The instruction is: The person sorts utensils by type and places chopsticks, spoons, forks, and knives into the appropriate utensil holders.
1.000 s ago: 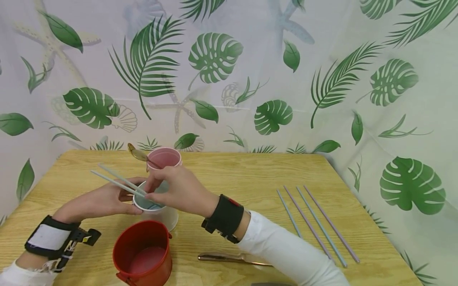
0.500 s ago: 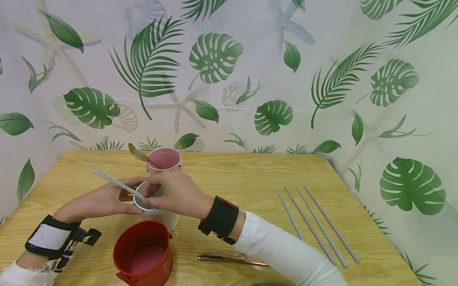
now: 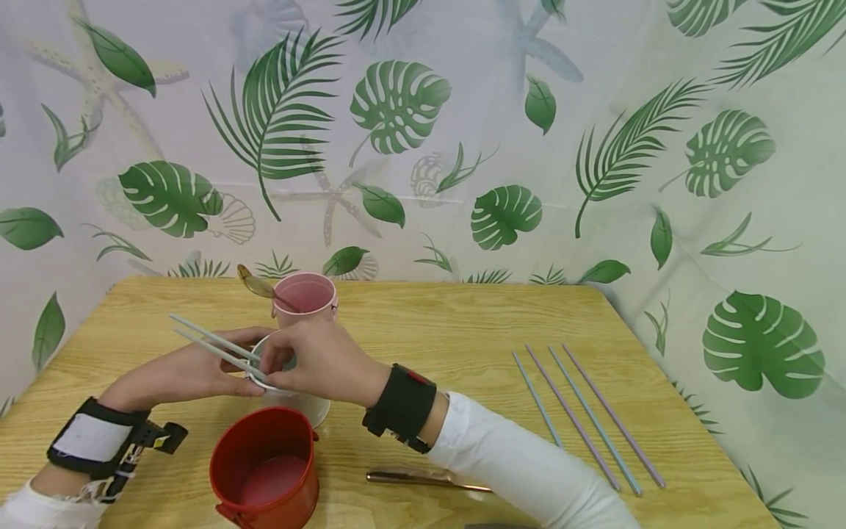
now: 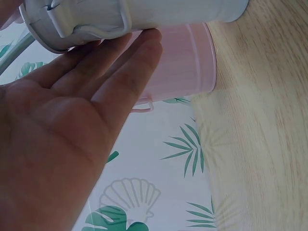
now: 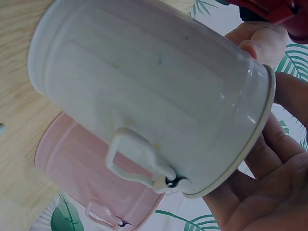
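Note:
My left hand (image 3: 178,378) grips the white bucket (image 5: 144,86) at its rim, thumb on the near side and fingers on the far side. In the left wrist view its fingers lie against the wall of the bucket. Over the bucket's mouth, my right hand (image 3: 317,360) pinches two pale green chopsticks (image 3: 205,333). Their far ends stick out to the upper left, above the left hand, with a narrow gap between them. The right hand covers their other ends and most of the bucket's inside. The bucket leans in the right wrist view.
Behind the white bucket stands a pink bucket (image 3: 307,290) with a spoon (image 3: 254,283) leaning in it. A red bucket (image 3: 304,477) stands nearer. A knife (image 3: 403,476) lies partly under the right sleeve. Several blue and purple chopsticks (image 3: 584,411) lie on the right.
The pale green chopsticks went from spread to close together, then apart again. My right hand has shifted slightly left. My left hand holds the bucket in the same place.

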A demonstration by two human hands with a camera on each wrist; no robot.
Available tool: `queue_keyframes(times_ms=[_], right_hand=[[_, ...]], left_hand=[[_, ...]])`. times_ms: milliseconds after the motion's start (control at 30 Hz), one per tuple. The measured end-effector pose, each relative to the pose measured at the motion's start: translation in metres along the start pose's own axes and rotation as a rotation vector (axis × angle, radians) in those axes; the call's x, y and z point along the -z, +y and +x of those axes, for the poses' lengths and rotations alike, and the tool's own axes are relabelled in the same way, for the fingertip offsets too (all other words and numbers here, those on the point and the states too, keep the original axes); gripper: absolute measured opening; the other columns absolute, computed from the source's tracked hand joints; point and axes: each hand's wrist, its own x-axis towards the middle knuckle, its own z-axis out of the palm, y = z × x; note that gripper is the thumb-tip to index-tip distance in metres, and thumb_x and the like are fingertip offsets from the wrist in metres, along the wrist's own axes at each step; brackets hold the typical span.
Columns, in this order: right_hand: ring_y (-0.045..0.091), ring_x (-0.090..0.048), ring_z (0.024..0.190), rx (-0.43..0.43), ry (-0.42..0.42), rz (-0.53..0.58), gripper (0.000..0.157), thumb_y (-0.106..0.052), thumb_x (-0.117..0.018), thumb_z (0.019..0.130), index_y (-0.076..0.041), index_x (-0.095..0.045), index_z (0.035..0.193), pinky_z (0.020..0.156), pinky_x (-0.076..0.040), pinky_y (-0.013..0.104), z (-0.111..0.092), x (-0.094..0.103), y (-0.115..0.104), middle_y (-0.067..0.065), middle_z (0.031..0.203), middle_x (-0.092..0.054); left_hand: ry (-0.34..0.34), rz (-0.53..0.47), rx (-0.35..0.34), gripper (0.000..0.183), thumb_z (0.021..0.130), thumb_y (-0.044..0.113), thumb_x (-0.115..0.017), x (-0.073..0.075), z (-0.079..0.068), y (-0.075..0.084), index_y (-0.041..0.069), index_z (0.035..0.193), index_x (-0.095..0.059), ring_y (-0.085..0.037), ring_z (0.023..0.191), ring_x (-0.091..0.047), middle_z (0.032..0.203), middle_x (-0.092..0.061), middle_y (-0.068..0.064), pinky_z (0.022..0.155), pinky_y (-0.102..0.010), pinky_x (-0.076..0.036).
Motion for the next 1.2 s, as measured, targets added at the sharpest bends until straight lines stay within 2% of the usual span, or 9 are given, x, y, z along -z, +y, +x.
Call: queue_keyframes(times_ms=[233,433,600,700,833,933,1000,1100,1200], right_hand=[[-0.008,-0.059,0.075,-0.008,-0.014,-0.033,0.006,-0.016,-0.081,0.090,-0.017,-0.076,0.092,0.073,-0.047,0.006,0.0018,0.0001,-0.0013,-0.012,0.081,-0.069],[-0.008,-0.059,0.074,0.007,-0.021,-0.026,0.005,-0.015,-0.081,0.090,-0.016,-0.076,0.092,0.073,-0.047,0.005,0.0028,-0.0007,-0.0002,-0.011,0.081,-0.069],[-0.008,-0.059,0.073,0.011,-0.033,-0.011,0.005,-0.014,-0.080,0.091,-0.015,-0.076,0.093,0.073,-0.047,0.005,0.0036,-0.0001,-0.0007,-0.011,0.081,-0.069],[-0.008,-0.059,0.073,0.012,-0.039,0.001,0.004,-0.013,-0.080,0.091,-0.014,-0.076,0.093,0.072,-0.047,0.005,0.0039,0.0001,-0.0013,-0.010,0.081,-0.069],[-0.009,-0.059,0.074,0.009,-0.039,0.011,0.004,-0.014,-0.080,0.091,-0.013,-0.077,0.094,0.073,-0.048,0.005,0.0036,0.0006,-0.0013,-0.010,0.082,-0.070],[-0.010,-0.060,0.076,0.014,-0.036,0.011,0.004,-0.014,-0.080,0.091,-0.013,-0.078,0.095,0.075,-0.049,0.006,0.0031,0.0014,-0.0008,-0.011,0.084,-0.071],[-0.011,-0.060,0.076,0.014,-0.032,0.012,0.005,-0.014,-0.080,0.091,-0.013,-0.079,0.096,0.076,-0.049,0.006,0.0025,0.0023,-0.0006,-0.011,0.084,-0.072],[-0.010,-0.061,0.077,0.004,-0.030,0.022,0.006,-0.014,-0.081,0.091,-0.013,-0.079,0.097,0.076,-0.050,0.006,0.0010,0.0042,-0.0006,-0.010,0.085,-0.072],[-0.008,-0.061,0.077,-0.011,-0.029,0.029,0.007,-0.013,-0.080,0.091,-0.013,-0.079,0.098,0.076,-0.049,0.006,-0.0014,0.0071,-0.0008,-0.010,0.086,-0.071]], left_hand=[[0.010,0.021,-0.001,0.074,0.091,0.020,-0.081,-0.0003,0.0003,0.0006,0.001,0.152,-0.044,-0.030,0.121,-0.060,0.136,-0.064,-0.014,0.098,-0.062,-0.052],[0.013,0.039,-0.004,0.073,0.090,0.021,-0.082,-0.0005,0.0003,0.0025,0.002,0.151,-0.045,-0.026,0.116,-0.062,0.132,-0.066,-0.011,0.094,-0.056,-0.055],[0.017,0.049,0.001,0.074,0.090,0.021,-0.082,-0.0005,-0.0002,0.0030,0.002,0.151,-0.045,-0.029,0.117,-0.062,0.134,-0.065,-0.012,0.093,-0.053,-0.057],[0.016,0.059,0.007,0.075,0.090,0.022,-0.082,-0.0005,-0.0003,0.0021,0.002,0.152,-0.045,-0.028,0.116,-0.062,0.134,-0.065,-0.012,0.092,-0.045,-0.058],[0.008,0.047,0.002,0.075,0.091,0.022,-0.081,-0.0004,-0.0001,0.0001,0.002,0.153,-0.043,-0.021,0.116,-0.063,0.135,-0.065,-0.012,0.090,-0.034,-0.057],[0.004,0.028,0.004,0.074,0.092,0.021,-0.080,-0.0003,-0.0002,-0.0006,0.002,0.153,-0.043,-0.017,0.115,-0.063,0.135,-0.065,-0.012,0.089,-0.030,-0.057],[0.003,0.030,0.002,0.075,0.092,0.022,-0.080,-0.0001,-0.0003,-0.0007,0.001,0.153,-0.043,-0.019,0.116,-0.064,0.135,-0.065,-0.013,0.089,-0.031,-0.058],[0.003,0.018,0.000,0.077,0.091,0.021,-0.080,0.0003,-0.0001,-0.0006,-0.002,0.153,-0.041,-0.031,0.122,-0.062,0.141,-0.060,-0.019,0.095,-0.042,-0.058],[0.001,-0.003,0.014,0.079,0.092,0.019,-0.080,0.0006,0.0003,-0.0009,-0.004,0.154,-0.038,-0.044,0.129,-0.057,0.146,-0.055,-0.024,0.100,-0.055,-0.054]])
